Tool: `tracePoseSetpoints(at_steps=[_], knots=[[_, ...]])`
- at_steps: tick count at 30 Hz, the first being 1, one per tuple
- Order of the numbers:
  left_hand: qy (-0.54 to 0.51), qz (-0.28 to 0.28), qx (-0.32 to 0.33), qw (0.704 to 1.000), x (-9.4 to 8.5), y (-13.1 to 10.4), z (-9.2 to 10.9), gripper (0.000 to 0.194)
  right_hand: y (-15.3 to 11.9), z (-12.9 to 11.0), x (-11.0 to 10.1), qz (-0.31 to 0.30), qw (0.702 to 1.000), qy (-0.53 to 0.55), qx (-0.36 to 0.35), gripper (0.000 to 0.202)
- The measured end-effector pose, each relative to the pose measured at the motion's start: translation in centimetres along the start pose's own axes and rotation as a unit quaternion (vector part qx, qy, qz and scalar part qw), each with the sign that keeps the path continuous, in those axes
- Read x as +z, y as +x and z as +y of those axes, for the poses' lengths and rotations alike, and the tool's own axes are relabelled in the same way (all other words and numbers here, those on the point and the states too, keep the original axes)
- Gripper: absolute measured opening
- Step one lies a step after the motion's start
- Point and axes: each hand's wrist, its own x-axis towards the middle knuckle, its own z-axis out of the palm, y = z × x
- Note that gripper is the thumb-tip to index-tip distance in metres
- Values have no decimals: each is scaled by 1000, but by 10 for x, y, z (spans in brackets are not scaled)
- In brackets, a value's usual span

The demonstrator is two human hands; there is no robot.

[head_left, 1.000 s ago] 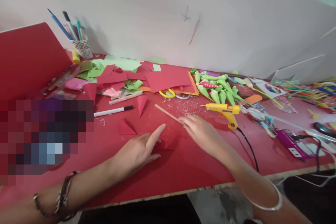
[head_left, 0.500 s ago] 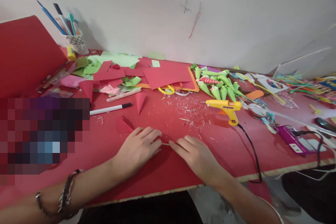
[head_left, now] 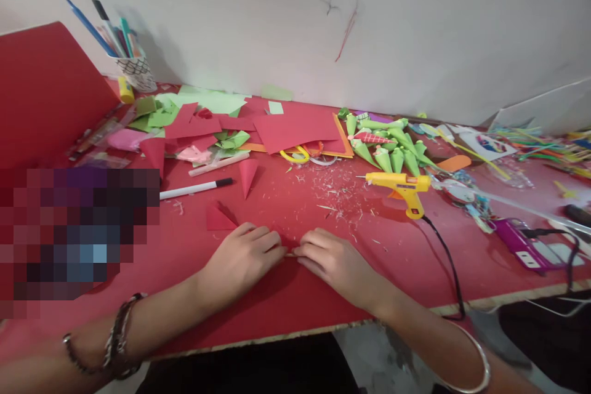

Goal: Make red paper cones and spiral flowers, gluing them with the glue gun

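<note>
My left hand (head_left: 247,258) and my right hand (head_left: 339,265) rest low over the red table, fingertips almost meeting. Between them shows a short bit of a thin pale stick (head_left: 290,253); both hands have curled fingers closed on it, and most of it is hidden. Dark red paper appears to lie around the fingers, hard to tell from the tabletop. A folded red paper piece (head_left: 220,217) lies just beyond my left hand. Farther back is a red paper cone (head_left: 247,177), its point towards me.
A yellow hot glue gun (head_left: 401,188) lies to the right, its black cord running over the table edge. Green paper cones (head_left: 388,148), red paper sheets (head_left: 295,129) and a white marker (head_left: 196,188) lie behind. A purple power strip (head_left: 521,246) sits far right; a pen cup (head_left: 136,71) stands back left.
My right hand's fingers have drawn in closer to my left hand, and less of the stick shows between them. The view has shifted slightly.
</note>
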Motion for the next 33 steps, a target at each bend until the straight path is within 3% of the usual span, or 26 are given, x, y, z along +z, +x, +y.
tracePoseSetpoints(at_steps=[5, 9, 13, 16, 21, 27, 33], knots=[[-49, -25, -37, 998, -3, 3, -1, 17, 4, -7, -6, -18, 990, -127, -51, 19], [-56, -28, -47, 997, -3, 5, -1, 17, 7, -8, -5, 7, 979, -181, -90, 23], [11, 21, 4, 1000, -2, 3, 0, 18, 7, -3, -1, 18, 982, -160, -95, 23], [75, 59, 66, 993, -3, 2, 3, 22, 7, 0, -1, 10, 995, -80, -61, 17], [119, 79, 100, 985, -6, 4, 8, 23, 7, 0, 0, 29, 999, -6, -31, 18], [65, 58, 62, 994, -3, 6, 1, 24, 5, 4, 4, 65, 997, -9, -33, 19], [-12, 54, 27, 998, 2, 4, -8, 25, 4, 10, 9, 140, 971, -146, -130, 18]])
